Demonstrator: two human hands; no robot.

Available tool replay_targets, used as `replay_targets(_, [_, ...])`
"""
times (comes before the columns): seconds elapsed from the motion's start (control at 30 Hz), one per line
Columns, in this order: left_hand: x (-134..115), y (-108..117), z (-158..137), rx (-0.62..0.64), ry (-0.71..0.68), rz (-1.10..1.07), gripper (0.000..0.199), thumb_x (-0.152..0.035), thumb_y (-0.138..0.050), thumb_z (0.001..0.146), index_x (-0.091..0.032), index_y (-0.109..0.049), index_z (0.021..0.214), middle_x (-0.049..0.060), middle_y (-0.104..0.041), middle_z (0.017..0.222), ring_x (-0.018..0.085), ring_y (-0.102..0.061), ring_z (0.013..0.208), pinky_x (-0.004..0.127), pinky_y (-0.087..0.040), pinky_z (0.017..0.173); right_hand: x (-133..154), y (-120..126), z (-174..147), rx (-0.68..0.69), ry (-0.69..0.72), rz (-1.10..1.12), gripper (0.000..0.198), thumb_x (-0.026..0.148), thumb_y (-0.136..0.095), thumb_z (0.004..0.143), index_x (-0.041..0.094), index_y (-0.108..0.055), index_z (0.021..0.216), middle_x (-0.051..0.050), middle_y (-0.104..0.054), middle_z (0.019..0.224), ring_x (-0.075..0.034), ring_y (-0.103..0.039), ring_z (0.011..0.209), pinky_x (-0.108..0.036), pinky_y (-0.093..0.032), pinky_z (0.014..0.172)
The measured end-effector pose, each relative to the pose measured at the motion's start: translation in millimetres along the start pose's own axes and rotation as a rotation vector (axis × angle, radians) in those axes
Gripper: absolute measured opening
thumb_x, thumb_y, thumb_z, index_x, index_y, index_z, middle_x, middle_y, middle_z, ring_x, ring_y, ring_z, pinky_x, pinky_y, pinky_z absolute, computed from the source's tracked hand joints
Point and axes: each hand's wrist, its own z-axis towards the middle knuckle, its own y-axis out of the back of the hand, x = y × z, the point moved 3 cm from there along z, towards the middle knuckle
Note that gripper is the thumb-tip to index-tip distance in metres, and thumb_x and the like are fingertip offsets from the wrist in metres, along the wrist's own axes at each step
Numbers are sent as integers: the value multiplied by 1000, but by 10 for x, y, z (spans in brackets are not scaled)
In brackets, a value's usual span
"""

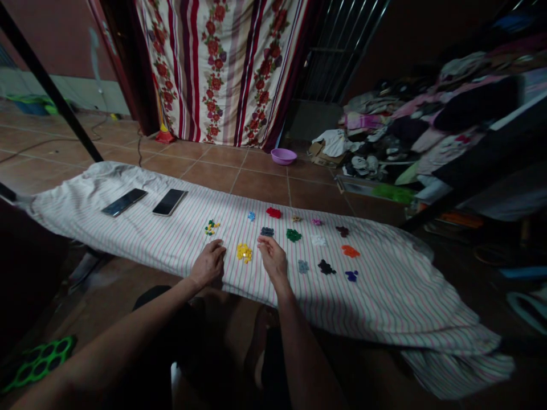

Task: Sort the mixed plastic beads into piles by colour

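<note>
My left hand (209, 262) is at the front of the cloth, left of a pile of small yellow pieces (244, 253). Its fingers are curled together, and anything in them is too small to make out. On the other side of that pile, my right hand (274, 259) has thumb and fingertips pinched; what they hold, if anything, does not show. Just beyond it lie dark grey pieces (267, 232). A mixed green and yellow pile (211, 227) sits past my left hand. Green pieces (293, 234) and red pieces (273, 212) lie further right and back.
Several other colour piles, such as orange (350, 251) and black (326, 267), spread right on the striped cloth (376, 307). Two phones (124, 203) (170, 202) lie left. Beyond are a purple basin (284, 156), a curtain (231, 74) and heaped clothes (410, 125).
</note>
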Motion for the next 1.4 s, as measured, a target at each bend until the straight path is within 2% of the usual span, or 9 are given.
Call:
replay_targets(0.17, [-21, 6, -21, 36, 2, 55, 33, -20, -38, 90, -13, -61, 113, 16, -52, 131, 24, -49, 124, 40, -45, 106, 116, -86, -34, 14, 65, -8, 27, 30, -47, 82, 23, -67, 99, -4, -71, 101, -18, -68, 91, -34, -55, 84])
replay_targets(0.37, [40, 12, -14, 3, 79, 144, 35, -22, -37, 89, -17, -58, 117, 15, -50, 133, 25, -46, 127, 45, -41, 109, 215, -152, -85, 80, 172, -113, 29, 27, -45, 85, 23, -68, 102, -5, -68, 101, -17, -65, 90, -30, -58, 76])
replay_targets(0.5, [46, 7, -38, -7, 47, 174, 42, -27, -33, 92, -11, -50, 127, 18, -45, 140, 28, -36, 136, 50, -35, 112, 237, -152, -98, 80, 251, -179, 30, 24, -46, 84, 21, -68, 105, -8, -68, 105, -20, -63, 100, -34, -57, 83])
replay_targets(0.63, [8, 5, 19, 44, 1, 248, 45, -30, -32, 93, -12, -48, 130, 17, -48, 140, 30, -27, 142, 56, -27, 114, 223, -178, -109, 90, 298, -230, 29, 23, -47, 85, 20, -68, 105, -10, -68, 109, -22, -62, 104, -39, -53, 90])
replay_targets(0.8, [37, 23, 142, 83, 185, 373, 54, -37, -32, 93, -7, -42, 138, 22, -35, 149, 36, -24, 143, 56, -30, 110, 218, -219, -129, 107, 319, -269, 30, 23, -46, 86, 19, -68, 105, -10, -69, 109, -23, -62, 104, -41, -50, 95])
replay_targets(0.9, [58, 23, 193, 142, 233, 416, 56, -38, -30, 94, -6, -42, 139, 21, -34, 150, 35, -25, 143, 56, -24, 113, 245, -243, -152, 131, 353, -313, 30, 22, -49, 86, 22, -68, 108, -8, -68, 112, -23, -61, 106, -43, -47, 98])
replay_targets(1.03, [103, 68, 238, 155, 257, 434, 56, -37, -29, 94, -7, -41, 140, 17, -32, 152, 34, -22, 144, 54, -22, 114, 250, -274, -170, 172, 358, -346, 32, 20, -53, 84, 23, -67, 113, -8, -67, 117, -24, -59, 109, -44, -47, 98])
replay_targets(1.23, [147, 120, 240, 172, 202, 394, 55, -35, -31, 93, -8, -43, 139, 17, -29, 154, 33, -21, 144, 53, -24, 113, 215, -323, -169, 179, 360, -348, 33, 19, -52, 86, 23, -66, 115, -9, -66, 117, -24, -59, 108, -45, -46, 99])
replay_targets(1.4, [132, 115, 209, 138, 121, 375, 52, -36, -31, 93, -14, -45, 139, 16, -31, 153, 31, -21, 145, 55, -19, 115, 209, -392, -194, 129, 370, -352, 33, 23, -42, 92, 18, -66, 114, -13, -64, 119, -24, -57, 113, -43, -46, 100])
